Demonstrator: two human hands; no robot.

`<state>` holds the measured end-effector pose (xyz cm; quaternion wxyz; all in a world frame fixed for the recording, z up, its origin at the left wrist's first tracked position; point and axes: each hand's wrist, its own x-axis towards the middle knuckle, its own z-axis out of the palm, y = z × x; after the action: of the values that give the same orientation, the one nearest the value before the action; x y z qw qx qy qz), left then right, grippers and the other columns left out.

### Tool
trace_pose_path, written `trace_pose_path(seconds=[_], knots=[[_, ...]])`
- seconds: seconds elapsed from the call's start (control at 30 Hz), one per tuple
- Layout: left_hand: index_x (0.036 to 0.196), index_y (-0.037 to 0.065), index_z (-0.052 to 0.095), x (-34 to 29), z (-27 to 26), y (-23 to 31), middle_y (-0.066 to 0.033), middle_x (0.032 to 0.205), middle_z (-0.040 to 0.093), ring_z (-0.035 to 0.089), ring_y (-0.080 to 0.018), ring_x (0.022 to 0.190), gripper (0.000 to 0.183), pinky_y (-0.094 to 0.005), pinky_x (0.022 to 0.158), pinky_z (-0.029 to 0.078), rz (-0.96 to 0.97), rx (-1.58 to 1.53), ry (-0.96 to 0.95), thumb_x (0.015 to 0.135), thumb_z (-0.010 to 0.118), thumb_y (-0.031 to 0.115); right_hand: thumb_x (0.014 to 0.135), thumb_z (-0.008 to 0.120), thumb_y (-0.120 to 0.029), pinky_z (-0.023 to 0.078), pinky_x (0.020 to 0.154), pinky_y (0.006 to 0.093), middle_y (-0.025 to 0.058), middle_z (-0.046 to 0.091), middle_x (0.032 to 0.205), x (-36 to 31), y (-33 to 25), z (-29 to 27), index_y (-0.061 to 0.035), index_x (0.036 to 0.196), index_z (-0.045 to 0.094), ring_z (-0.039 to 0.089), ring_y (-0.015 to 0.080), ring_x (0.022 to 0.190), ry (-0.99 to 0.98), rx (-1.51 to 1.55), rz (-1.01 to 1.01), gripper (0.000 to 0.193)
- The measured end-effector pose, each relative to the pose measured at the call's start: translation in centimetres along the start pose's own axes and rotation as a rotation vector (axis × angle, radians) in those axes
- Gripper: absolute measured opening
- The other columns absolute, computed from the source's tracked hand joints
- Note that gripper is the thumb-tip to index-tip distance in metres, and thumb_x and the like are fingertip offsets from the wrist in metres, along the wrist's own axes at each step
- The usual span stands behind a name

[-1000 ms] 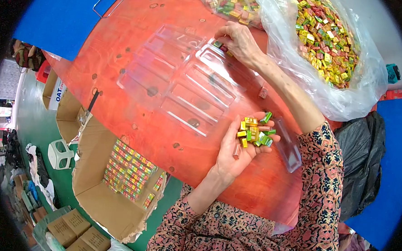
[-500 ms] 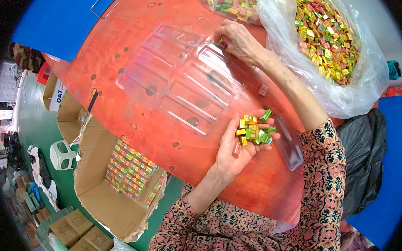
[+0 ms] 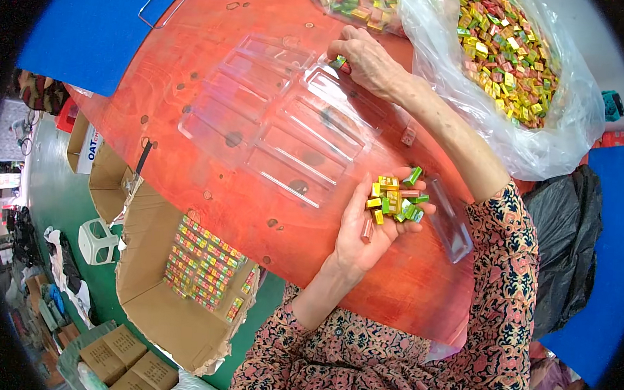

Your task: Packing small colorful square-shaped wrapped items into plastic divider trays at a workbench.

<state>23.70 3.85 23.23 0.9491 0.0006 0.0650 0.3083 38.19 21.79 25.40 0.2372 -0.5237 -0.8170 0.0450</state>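
Note:
My left hand (image 3: 362, 243) is turned palm up, cupping a small heap of wrapped candies (image 3: 394, 201) in yellow, green and reddish foil. Farther off, my right hand (image 3: 367, 60) pinches a small green and red wrapped candy (image 3: 341, 64) above the far right corner of a clear plastic tray (image 3: 262, 132). The tray lies flat on the red tabletop (image 3: 154, 109) and has long moulded compartments. One loose reddish candy (image 3: 408, 136) rests on the table under my right forearm.
A clear bag (image 3: 576, 131) full of wrapped candies stands far right, beside another bag of candies (image 3: 357, 7). A narrow clear plastic piece (image 3: 450, 223) lies right of my left hand. Below the table's left edge sits a cardboard box (image 3: 171, 322) holding candy-filled trays (image 3: 202, 263).
My right hand has shifted slightly left at the tray's far corner, and the green and red candy in its fingers shows more clearly. My left hand stays with its heap.

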Motion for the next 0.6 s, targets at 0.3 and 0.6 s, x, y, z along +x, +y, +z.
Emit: trace_pose_path(seconds=[0.3,0.6], knots=[[0.125,0.003,0.041,-0.04,-0.04,-0.05,-0.0174,0.118,0.050,0.055,-0.0348,0.100,0.052,-0.0402,0.074,0.053,-0.008,-0.037,-0.023,0.094,0.026,0.043,0.071,0.049,0.007,0.041,0.081,0.0357,0.0145,0.048,0.091,-0.35,0.21,0.14,-0.0022,0.088,0.060,0.050,0.0300,0.093,0.032,0.062,0.014,0.023],[0.125,0.002,0.040,0.13,-0.09,0.04,-0.0182,0.116,0.051,0.055,-0.0350,0.100,0.053,-0.0402,0.072,0.054,-0.011,-0.022,0.004,0.094,0.026,0.043,0.071,0.049,0.005,0.042,0.073,0.0368,0.0152,0.047,0.086,-0.55,0.54,0.19,0.0013,0.085,0.057,0.051,0.0318,0.086,0.079,0.040,-0.023,0.017]])
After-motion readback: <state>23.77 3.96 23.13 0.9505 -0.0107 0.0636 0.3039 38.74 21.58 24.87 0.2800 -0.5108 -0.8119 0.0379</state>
